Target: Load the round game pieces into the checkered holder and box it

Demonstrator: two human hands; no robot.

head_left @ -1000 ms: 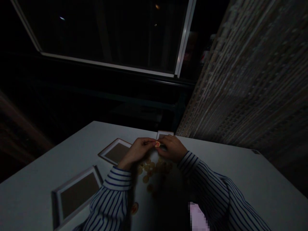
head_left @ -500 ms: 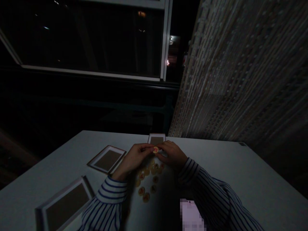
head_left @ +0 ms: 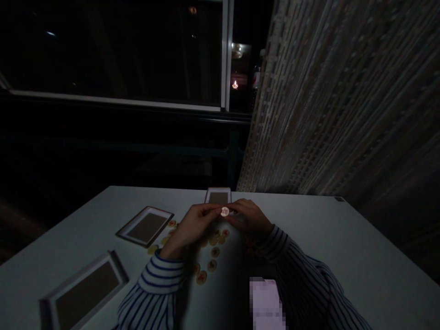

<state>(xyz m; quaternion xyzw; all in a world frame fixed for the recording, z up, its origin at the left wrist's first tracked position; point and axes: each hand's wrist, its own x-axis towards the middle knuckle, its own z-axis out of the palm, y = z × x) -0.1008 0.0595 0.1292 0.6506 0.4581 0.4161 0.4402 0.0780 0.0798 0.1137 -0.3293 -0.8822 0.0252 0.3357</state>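
Note:
Both hands meet over the middle of a white table (head_left: 343, 247) in dim light. My left hand (head_left: 192, 224) and my right hand (head_left: 249, 217) pinch one small round pale disc (head_left: 224, 211) between their fingertips, a little above the table. Under and in front of the hands lie several more small round yellowish discs (head_left: 213, 252) with red marks, scattered on the tabletop. Both arms wear blue-and-white striped sleeves.
Three flat trays with white rims and brown insides lie on the table: one near the left front (head_left: 82, 291), one left of the hands (head_left: 144, 225), one just beyond the hands (head_left: 218, 196). A dark window stands behind, a beaded curtain (head_left: 337, 101) at right.
The view has shifted, so the table and trays sit further left in frame. Both hands stay together on the small disc, which now shows a paler face.

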